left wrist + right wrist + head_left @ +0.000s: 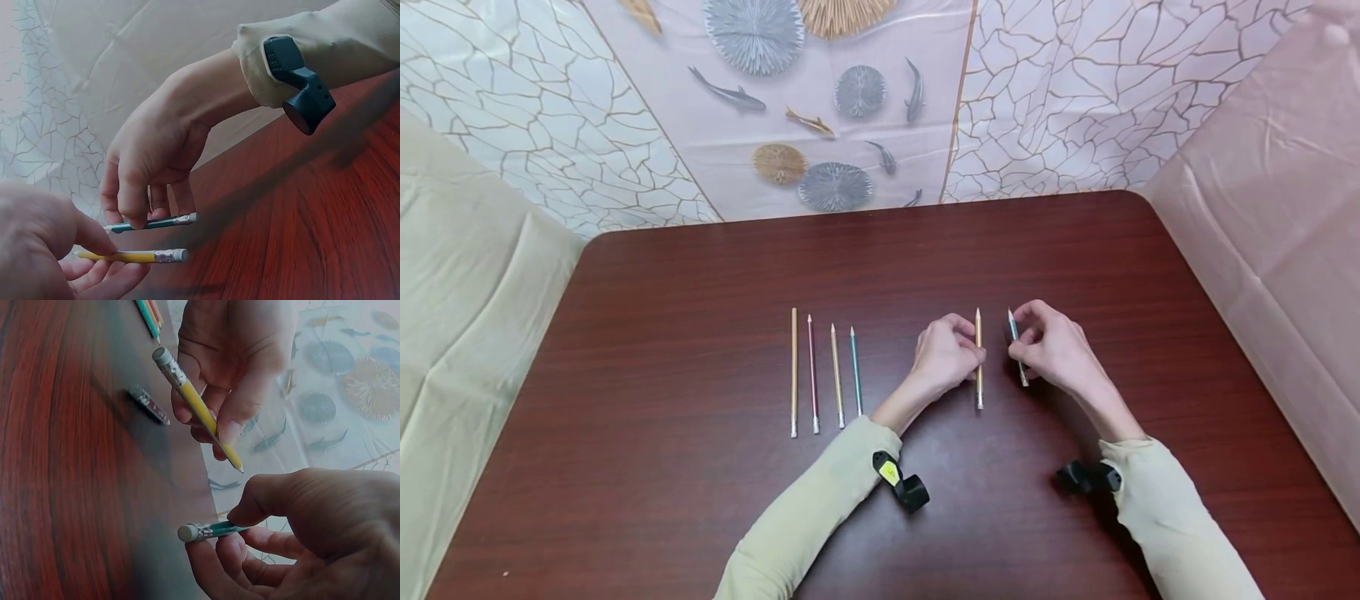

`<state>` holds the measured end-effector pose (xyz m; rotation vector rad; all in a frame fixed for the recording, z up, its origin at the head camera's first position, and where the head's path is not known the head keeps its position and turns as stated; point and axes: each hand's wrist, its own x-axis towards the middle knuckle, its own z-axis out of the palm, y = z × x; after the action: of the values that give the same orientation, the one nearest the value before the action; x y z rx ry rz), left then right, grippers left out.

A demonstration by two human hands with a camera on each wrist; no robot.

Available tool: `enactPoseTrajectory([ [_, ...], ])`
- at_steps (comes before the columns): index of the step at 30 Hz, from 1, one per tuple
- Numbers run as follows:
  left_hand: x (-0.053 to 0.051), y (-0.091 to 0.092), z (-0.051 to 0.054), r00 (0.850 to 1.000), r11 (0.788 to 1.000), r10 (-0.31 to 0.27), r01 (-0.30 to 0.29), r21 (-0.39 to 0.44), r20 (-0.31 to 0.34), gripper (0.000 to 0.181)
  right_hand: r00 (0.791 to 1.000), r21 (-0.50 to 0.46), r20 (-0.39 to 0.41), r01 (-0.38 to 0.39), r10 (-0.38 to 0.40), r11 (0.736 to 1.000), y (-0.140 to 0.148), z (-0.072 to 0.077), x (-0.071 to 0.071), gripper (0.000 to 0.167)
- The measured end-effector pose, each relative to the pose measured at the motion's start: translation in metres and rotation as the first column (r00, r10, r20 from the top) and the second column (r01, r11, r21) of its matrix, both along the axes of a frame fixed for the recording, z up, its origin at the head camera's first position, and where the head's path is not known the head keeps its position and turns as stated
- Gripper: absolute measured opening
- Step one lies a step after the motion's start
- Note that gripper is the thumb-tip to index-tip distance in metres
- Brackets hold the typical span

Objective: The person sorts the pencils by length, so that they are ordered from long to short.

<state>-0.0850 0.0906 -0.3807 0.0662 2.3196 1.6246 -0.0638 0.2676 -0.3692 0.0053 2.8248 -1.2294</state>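
My left hand (946, 354) pinches a yellow pencil (978, 375) between thumb and fingers, its sharpened tip away from me and its white eraser towards me. To its right, my right hand (1060, 350) pinches a shorter green pencil (1012, 327) near its middle, also with the tip pointing away. In the left wrist view the yellow pencil (134, 256) and green pencil (153, 223) are side by side, apart, both held above the table. A short dark red pencil (149, 405) with a metal band lies on the table in the right wrist view; the head view does not show it.
Left of my left hand lies a row of longer pencils: a tan one (793, 375), a dark red one (812, 375), a yellow one (837, 375) and a teal one (856, 371), partly covered by my sleeve. The dark wooden table (662, 333) meets patterned cloth (880, 167) at its far edge.
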Motion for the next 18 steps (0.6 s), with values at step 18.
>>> enactPoseTrajectory([
  [18,-0.002,-0.024,0.003,0.996,0.986,0.009,-0.022,0.168,0.083,0.026,1.000,-0.077,0.019,-0.020,0.022,0.997,-0.020,0.003,-0.001,0.040],
])
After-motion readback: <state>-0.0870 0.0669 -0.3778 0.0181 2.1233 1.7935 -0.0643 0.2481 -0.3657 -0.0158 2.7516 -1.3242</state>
